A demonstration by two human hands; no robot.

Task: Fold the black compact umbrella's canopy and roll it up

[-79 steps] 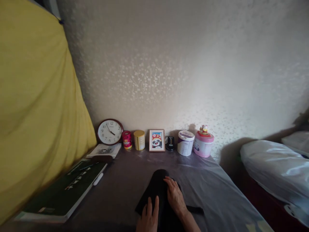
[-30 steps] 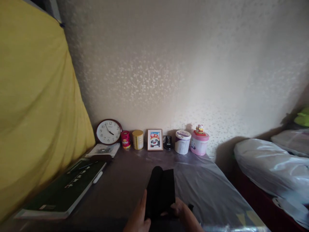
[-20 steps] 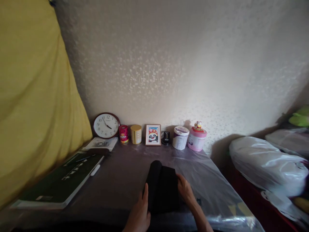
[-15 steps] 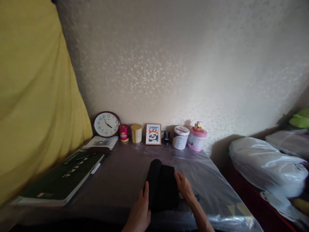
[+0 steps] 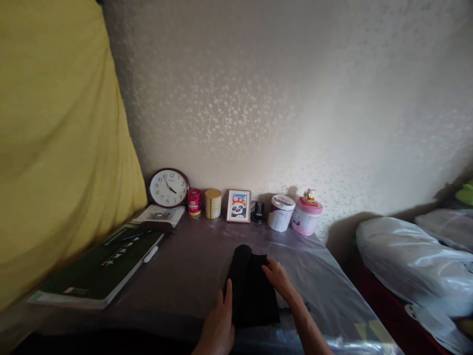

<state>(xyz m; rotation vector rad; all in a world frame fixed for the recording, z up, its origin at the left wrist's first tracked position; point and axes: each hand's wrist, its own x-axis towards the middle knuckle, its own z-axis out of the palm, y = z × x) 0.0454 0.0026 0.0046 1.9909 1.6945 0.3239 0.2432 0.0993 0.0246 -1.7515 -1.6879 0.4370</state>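
Note:
A black, cloth-like piece (image 5: 254, 291) lies near the front of the table, with a thick rounded roll along its left side and a flat part to the right. My left hand (image 5: 219, 320) grips the roll's lower left side, thumb pointing up along it and the other fingers mostly hidden. At the upper right edge of the flat part, my right hand (image 5: 276, 276) is closed on the material with bent fingers. Something small and dark, partly behind my right forearm, shows on the table beside the cloth; I cannot make out what it is.
A plastic sheet covers the table (image 5: 199, 266). Along the wall stand a clock (image 5: 169, 188), a pink can (image 5: 194, 202), a yellow can (image 5: 213, 203), a panda picture frame (image 5: 238, 206) and two tubs. On the left lies a large green book (image 5: 99, 266); plastic bags (image 5: 406, 261) sit at right.
My right hand has moved a little left along the cloth's upper edge, closer to the roll. My left hand keeps its grip on the roll. The whole view has shifted slightly.

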